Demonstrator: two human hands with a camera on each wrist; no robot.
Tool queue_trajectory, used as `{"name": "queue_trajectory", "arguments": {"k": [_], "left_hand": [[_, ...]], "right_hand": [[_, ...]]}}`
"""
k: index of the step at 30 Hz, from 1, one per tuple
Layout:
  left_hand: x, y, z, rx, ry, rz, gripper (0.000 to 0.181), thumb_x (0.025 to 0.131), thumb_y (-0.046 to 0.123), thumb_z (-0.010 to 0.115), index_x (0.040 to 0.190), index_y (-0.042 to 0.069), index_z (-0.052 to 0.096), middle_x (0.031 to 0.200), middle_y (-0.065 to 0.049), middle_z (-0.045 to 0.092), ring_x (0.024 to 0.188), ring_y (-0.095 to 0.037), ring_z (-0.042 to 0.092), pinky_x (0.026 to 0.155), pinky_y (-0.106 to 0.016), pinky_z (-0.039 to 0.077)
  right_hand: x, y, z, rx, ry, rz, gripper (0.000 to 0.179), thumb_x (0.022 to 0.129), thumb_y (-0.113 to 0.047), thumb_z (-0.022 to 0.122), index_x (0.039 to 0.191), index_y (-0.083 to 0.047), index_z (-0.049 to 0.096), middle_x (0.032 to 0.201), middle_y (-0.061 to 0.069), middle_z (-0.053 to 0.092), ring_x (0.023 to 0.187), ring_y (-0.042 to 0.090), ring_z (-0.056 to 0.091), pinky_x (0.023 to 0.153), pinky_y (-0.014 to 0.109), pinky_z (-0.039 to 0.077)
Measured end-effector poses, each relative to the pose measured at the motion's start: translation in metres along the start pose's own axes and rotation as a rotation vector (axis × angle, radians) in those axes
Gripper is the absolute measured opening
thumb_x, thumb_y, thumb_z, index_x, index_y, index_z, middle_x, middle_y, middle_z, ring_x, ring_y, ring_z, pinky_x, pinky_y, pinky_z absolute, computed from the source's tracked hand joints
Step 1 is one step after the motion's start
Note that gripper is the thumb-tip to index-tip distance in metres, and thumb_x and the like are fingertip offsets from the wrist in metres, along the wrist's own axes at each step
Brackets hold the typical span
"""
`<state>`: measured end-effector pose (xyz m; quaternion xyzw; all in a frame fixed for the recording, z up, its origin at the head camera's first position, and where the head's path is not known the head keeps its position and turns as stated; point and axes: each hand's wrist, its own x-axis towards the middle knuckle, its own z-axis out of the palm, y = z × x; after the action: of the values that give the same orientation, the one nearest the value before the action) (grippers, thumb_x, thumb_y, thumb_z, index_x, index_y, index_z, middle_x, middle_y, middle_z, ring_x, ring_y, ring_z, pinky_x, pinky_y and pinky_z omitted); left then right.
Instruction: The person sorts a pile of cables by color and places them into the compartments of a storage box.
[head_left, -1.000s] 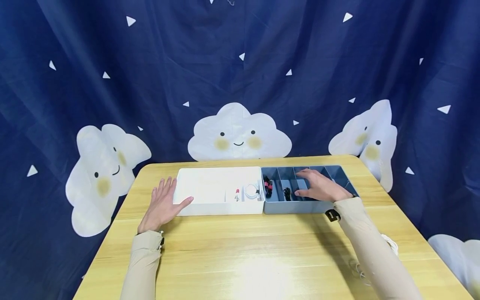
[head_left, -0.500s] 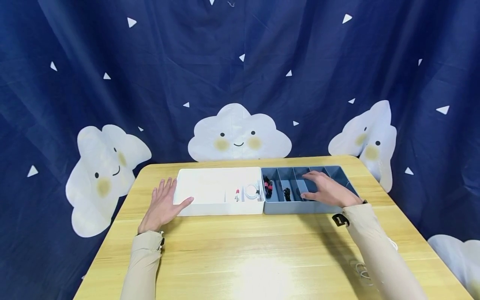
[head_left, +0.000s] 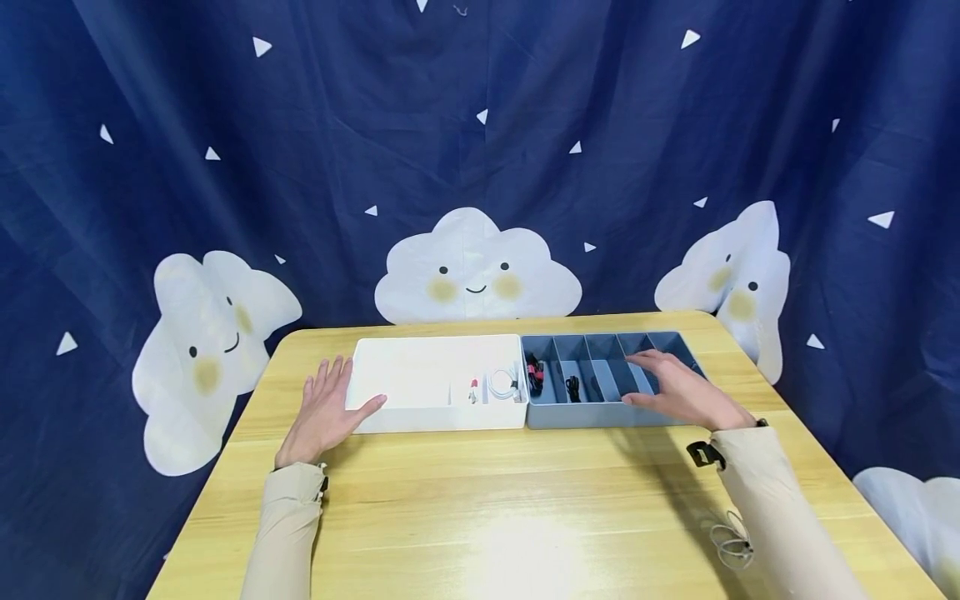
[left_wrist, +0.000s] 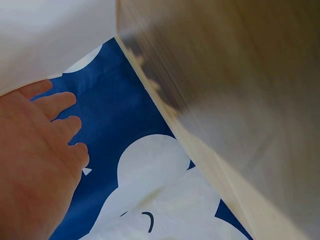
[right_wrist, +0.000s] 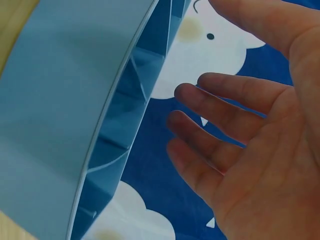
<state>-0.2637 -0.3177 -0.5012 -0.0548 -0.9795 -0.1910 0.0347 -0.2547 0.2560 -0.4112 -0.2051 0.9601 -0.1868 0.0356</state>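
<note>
My left hand [head_left: 322,412], fingers spread, is at the left end of the white box [head_left: 442,420], its thumb over the front corner. In the left wrist view its fingers lie beside the white wall. Over the right part of the blue-grey divided box [head_left: 585,416] hovers my right hand [head_left: 682,390], holding nothing, with fingers apart. The right wrist view shows its loosely bent fingers [right_wrist: 220,120] above the compartments. A black-and-red cable [head_left: 536,375] lies in the leftmost compartment, a black cable [head_left: 573,388] in the one beside it.
Inside the white box are a coiled white cable [head_left: 501,384] and a small red-tipped piece [head_left: 473,391]. A thin pale cable coil [head_left: 742,546] with a dark tie lies on the wooden table [head_left: 420,517] beside my right sleeve. A cloud-patterned curtain [head_left: 330,183] hangs behind.
My right hand has moved to the right along the blue-grey box, uncovering its middle compartments. More of the pale cable coil shows by the sleeve. The left hand has stayed put.
</note>
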Motion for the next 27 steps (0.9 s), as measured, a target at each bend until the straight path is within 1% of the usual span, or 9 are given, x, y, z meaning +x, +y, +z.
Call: {"name": "queue_trajectory", "arguments": {"k": [6,10,14,17,21,24,27], "left_hand": [[-0.001,0.000,0.000,-0.001,0.003,-0.003,0.114,0.091,0.081,0.049,0.166,0.004,0.010,0.173,-0.026,0.011,0.160,-0.050,0.002,0.126,-0.071,0.002],[0.000,0.000,0.000,-0.011,-0.004,-0.002,0.114,0.092,0.080,0.049,0.166,0.004,0.010,0.173,-0.025,0.009,0.160,-0.049,0.000,0.126,-0.071,0.000],[0.001,0.001,-0.001,-0.009,-0.006,0.001,0.114,0.092,0.080,0.049,0.166,0.002,0.012,0.173,-0.026,0.009,0.160,-0.049,0.001,0.126,-0.071,0.001],[0.001,0.001,-0.001,-0.005,-0.008,0.004,0.114,0.092,0.080,0.049,0.166,0.002,0.011,0.173,-0.026,0.008,0.160,-0.049,0.000,0.126,-0.072,0.001],[0.001,0.001,-0.001,-0.008,-0.012,0.005,0.114,0.092,0.080,0.049,0.166,0.003,0.008,0.173,-0.025,0.007,0.161,-0.049,-0.001,0.126,-0.072,0.002],[0.001,0.000,-0.001,-0.015,-0.014,0.005,0.114,0.092,0.080,0.049,0.166,0.004,0.008,0.173,-0.025,0.007,0.161,-0.048,-0.002,0.126,-0.072,0.001],[0.001,-0.001,0.000,-0.019,-0.019,0.004,0.114,0.092,0.080,0.049,0.166,0.005,0.007,0.174,-0.025,0.006,0.161,-0.048,-0.003,0.126,-0.072,0.000]], "right_hand": [[-0.014,0.006,-0.001,-0.015,0.035,-0.006,0.072,0.095,-0.036,0.074,0.147,0.008,0.050,0.151,0.036,0.046,0.142,0.056,0.040,0.113,0.070,0.038],[-0.025,0.012,-0.002,0.005,0.042,0.016,0.073,0.096,-0.036,0.074,0.147,0.009,0.049,0.152,0.036,0.045,0.143,0.057,0.039,0.112,0.070,0.038],[-0.036,0.017,-0.002,0.002,0.044,0.024,0.074,0.096,-0.037,0.073,0.146,0.011,0.049,0.151,0.037,0.045,0.141,0.057,0.040,0.111,0.070,0.039],[-0.043,0.021,0.000,-0.001,0.057,0.027,0.074,0.095,-0.038,0.074,0.145,0.011,0.050,0.149,0.037,0.048,0.138,0.056,0.044,0.110,0.069,0.041],[-0.054,0.026,0.001,0.015,0.082,0.042,0.074,0.094,-0.038,0.075,0.144,0.011,0.050,0.148,0.037,0.049,0.137,0.057,0.044,0.108,0.069,0.041],[-0.062,0.031,0.001,0.016,0.104,0.048,0.072,0.094,-0.035,0.076,0.142,0.012,0.052,0.145,0.038,0.051,0.136,0.059,0.044,0.107,0.070,0.040],[-0.070,0.036,0.002,0.012,0.125,0.045,0.069,0.093,-0.032,0.078,0.140,0.012,0.054,0.142,0.038,0.053,0.133,0.058,0.047,0.104,0.069,0.042]]}}
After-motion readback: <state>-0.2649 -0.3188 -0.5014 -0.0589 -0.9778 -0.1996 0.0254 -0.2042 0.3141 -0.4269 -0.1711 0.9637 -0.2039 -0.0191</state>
